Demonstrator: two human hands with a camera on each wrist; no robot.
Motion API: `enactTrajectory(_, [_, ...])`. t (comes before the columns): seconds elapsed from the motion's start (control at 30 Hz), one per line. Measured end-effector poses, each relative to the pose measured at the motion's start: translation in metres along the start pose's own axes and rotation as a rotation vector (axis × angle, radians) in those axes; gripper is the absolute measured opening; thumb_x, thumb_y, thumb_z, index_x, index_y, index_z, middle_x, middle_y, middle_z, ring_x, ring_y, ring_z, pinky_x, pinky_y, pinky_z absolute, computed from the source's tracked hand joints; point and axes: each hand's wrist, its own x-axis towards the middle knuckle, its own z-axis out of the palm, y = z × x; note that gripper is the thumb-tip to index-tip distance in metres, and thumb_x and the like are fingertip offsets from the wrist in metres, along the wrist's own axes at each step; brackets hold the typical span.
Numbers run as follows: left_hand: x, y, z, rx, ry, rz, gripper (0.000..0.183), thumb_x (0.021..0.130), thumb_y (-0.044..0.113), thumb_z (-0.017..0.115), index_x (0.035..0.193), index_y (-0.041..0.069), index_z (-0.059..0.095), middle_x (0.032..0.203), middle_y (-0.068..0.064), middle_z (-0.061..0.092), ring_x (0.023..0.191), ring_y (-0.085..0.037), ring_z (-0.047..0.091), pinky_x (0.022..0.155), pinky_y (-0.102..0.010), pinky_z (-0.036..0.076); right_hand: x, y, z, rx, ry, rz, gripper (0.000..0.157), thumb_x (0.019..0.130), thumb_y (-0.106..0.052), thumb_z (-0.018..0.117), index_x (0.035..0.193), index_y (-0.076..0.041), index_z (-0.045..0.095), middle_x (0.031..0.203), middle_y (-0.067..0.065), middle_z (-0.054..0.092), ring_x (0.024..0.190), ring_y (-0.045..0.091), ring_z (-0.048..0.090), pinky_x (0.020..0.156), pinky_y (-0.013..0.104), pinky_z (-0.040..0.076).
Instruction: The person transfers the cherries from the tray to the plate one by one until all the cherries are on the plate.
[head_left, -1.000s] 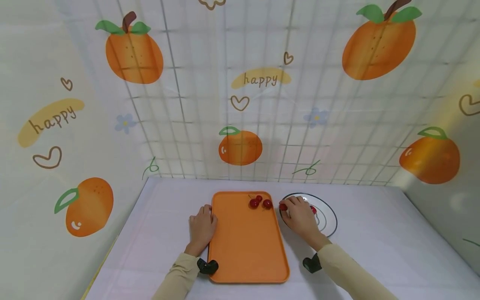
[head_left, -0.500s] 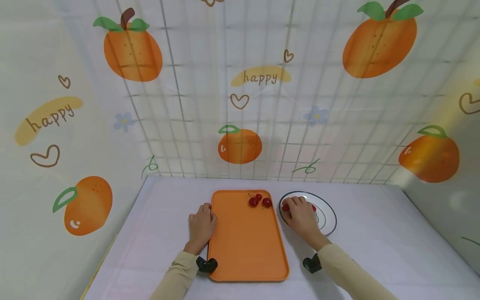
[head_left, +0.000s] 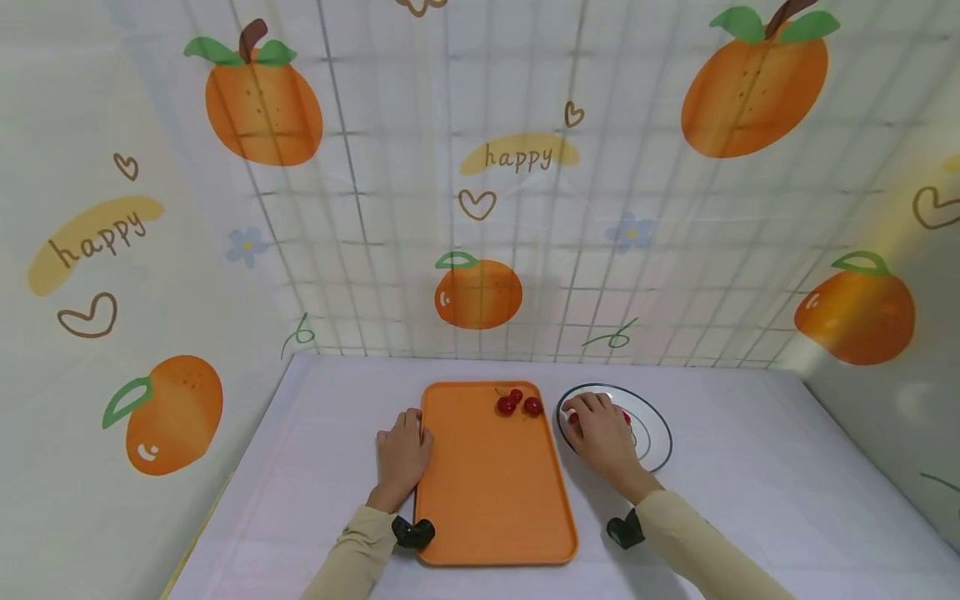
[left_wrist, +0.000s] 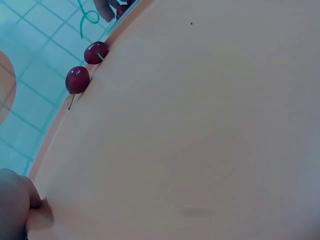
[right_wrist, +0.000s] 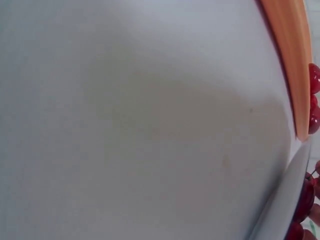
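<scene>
On the left side of the orange tray [head_left: 495, 483], my left hand [head_left: 402, 458] grips the rim, its thumb over the edge. Three red cherries [head_left: 506, 406] lie at the tray's far right corner. My right hand [head_left: 603, 437] is over the white plate [head_left: 657, 433] with a dark rim, bent fingers around a cherry [head_left: 574, 418] just inside the plate's left side. The right wrist view shows that dark cherry [right_wrist: 304, 200] with its stem, fingertips [right_wrist: 315, 212] against it. Another bit of red [head_left: 627, 417] shows on the plate beyond the hand, which hides the plate's middle.
Tray and plate stand close side by side on a white-covered table [head_left: 750, 467]. Behind it hangs a sheet [head_left: 480, 217] printed with oranges. A black wrist camera [head_left: 413, 532] overlaps the tray's near left corner, and another [head_left: 626, 530] sits by the right sleeve.
My right hand has brought the cherry slightly right and down, from the plate's left rim to just inside it. The left hand and the tray have stayed put.
</scene>
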Motion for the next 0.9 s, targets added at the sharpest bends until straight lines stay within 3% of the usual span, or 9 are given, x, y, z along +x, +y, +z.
enactTrajectory(0.33, [0.001,-0.002,0.002,-0.009,-0.015,-0.019,0.024,0.098,0.019,0.060,0.114,0.003,0.064,0.101,-0.014,0.069,0.087,-0.032,0.066,0.076,-0.043,0.039,0.010,-0.007,-0.001,0.036,0.044,-0.040,0.022,0.089,0.000,0.062,0.110,-0.006,0.068,0.117,0.016,0.068,0.112,0.038,0.057,0.094,0.055,0.047])
enactTrajectory(0.57, [0.001,-0.003,0.002,0.005,-0.025,-0.027,0.025,0.098,0.020,0.060,0.115,0.002,0.064,0.101,-0.014,0.069,0.087,-0.032,0.066,0.076,-0.043,0.039,0.018,-0.023,0.001,0.037,0.030,-0.018,0.016,0.099,-0.011,0.058,0.107,-0.007,0.070,0.115,0.016,0.069,0.111,0.038,0.058,0.096,0.054,0.048])
enactTrajectory(0.9, [0.000,-0.003,0.005,0.003,0.012,-0.006,0.022,0.097,0.018,0.061,0.112,0.003,0.064,0.098,-0.013,0.068,0.083,-0.030,0.065,0.074,-0.042,0.038,0.022,-0.036,0.008,-0.018,-0.086,-0.035,0.031,0.092,-0.012,0.073,0.122,-0.007,0.070,0.127,0.015,0.068,0.122,0.037,0.056,0.105,0.055,0.049])
